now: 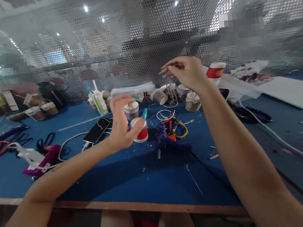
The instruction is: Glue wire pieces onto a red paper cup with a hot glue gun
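My left hand [124, 125] is held above the blue table with thumb and fingers apart, slightly smeared by motion. Just behind its thumb is a red and white paper cup [142, 134], and a white-rimmed cup [132, 111] stands behind that; I see no grip on either. Higher up on the right, the fingers of my right hand [186, 71] are pinched together. Thin pale strands [168, 80] hang from its fingertips, blurred against the cups at the back. Below lie a blue glue gun [168, 139] and yellow-handled pliers [180, 129].
Several small cups [193, 102] line the back by a perforated metal screen [142, 30]. A phone [98, 130], white cables and a purple power strip [46, 161] lie left. On the right are another red cup [216, 72] and a white board [296, 89].
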Tool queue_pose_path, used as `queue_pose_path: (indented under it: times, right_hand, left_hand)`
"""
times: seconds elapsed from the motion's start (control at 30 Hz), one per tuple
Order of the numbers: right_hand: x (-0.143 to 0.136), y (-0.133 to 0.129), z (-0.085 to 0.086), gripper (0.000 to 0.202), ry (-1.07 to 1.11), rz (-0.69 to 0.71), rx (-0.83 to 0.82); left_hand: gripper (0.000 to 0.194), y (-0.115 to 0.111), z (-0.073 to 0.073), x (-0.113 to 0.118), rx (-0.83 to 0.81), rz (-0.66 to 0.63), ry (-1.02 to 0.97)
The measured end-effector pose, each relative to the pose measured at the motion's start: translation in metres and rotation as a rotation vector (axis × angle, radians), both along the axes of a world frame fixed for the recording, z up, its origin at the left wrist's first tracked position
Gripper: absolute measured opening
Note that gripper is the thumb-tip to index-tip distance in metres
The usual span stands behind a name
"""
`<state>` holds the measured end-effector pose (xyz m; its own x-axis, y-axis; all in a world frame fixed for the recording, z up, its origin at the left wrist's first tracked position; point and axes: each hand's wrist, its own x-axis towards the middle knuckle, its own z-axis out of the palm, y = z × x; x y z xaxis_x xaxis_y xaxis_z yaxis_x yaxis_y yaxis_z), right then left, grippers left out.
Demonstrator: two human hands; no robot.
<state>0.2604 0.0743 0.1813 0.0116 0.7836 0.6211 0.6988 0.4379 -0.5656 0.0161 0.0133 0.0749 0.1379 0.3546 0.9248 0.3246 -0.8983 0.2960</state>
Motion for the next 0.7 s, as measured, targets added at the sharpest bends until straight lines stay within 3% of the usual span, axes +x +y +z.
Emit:
queue_pose_path:
  times: [0.1,0.2,0.3,0.43,0.57,0.7]
  right_hand:
    - [-0.009,-0.014,0.007,0.019,0.172,0.143,0.018]
    - [-0.020,-0.027,0.013,0.017,0.351,0.311,-0.084]
    - [-0.029,-0.035,0.015,0.018,0.441,0.458,-0.220]
    - [-0.037,-0.036,0.014,0.018,0.414,0.519,-0.355]
    - [-0.036,-0.030,0.010,0.022,0.442,0.454,-0.303]
    - [-0.030,-0.019,0.008,0.028,0.574,0.287,-0.194]
  left_hand:
    - [0.040,0.002,0.052,0.020,-0.289,0.027,0.094]
    - [0.056,0.019,0.076,0.043,-0.523,-0.005,0.069]
    - [0.063,0.040,0.074,0.061,-0.697,-0.130,0.036]
    - [0.065,0.054,0.065,0.066,-0.765,-0.346,-0.035]
    - [0.042,0.056,0.072,0.050,-0.864,-0.291,-0.011]
    - [0.021,0.061,0.081,0.028,-0.837,-0.214,0.155]
